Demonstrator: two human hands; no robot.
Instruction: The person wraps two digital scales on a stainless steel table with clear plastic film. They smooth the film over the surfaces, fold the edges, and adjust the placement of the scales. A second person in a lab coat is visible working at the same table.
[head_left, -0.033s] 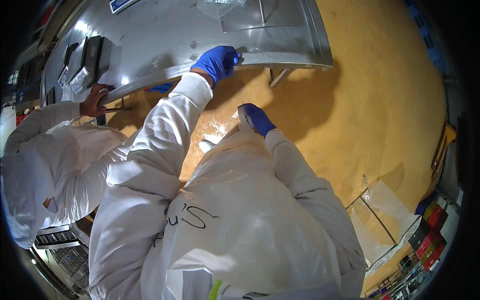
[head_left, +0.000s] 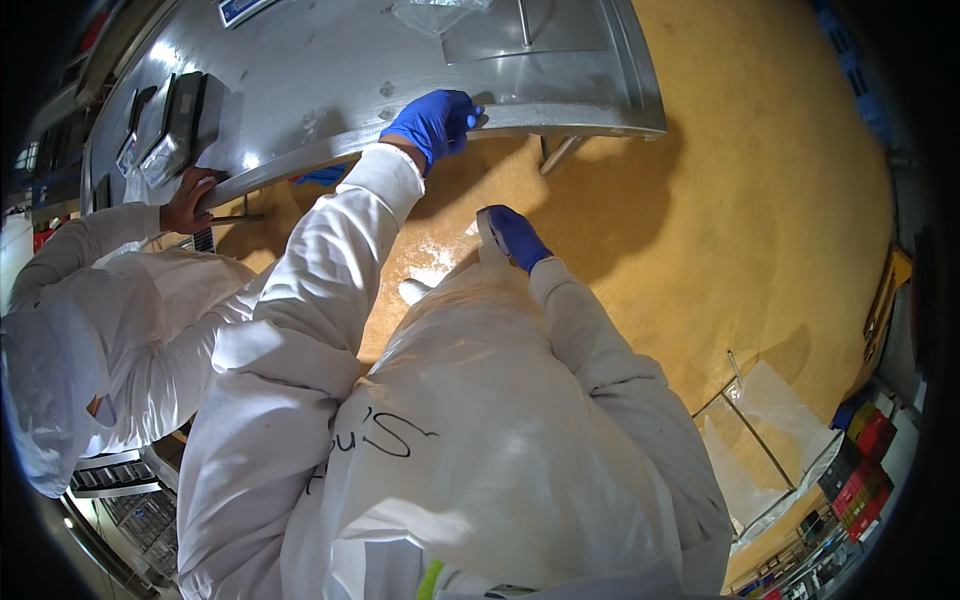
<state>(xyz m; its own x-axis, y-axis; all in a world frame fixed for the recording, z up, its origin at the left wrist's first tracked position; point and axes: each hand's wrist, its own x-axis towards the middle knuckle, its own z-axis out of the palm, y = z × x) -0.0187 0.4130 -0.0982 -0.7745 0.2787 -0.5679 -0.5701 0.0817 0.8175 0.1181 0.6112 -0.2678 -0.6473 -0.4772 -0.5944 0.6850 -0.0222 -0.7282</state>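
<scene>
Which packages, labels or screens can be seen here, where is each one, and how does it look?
Clear plastic bag: top edge of the steel table, crumpled, see-through.
Small blue-and-white device: table's far edge, rectangular; whether it is a screen or a label cannot be told.
Dark flat trays: table's left end, rectangular, glossy.
Red and dark crates: lower right, stacked.

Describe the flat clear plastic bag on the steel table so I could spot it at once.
Start at the long steel table across the top. Follow its far side right, past the blue-gloved left hand on the near edge. The clear plastic bag lies flat there, the only see-through thing, unlike the dark trays at the left.
</scene>
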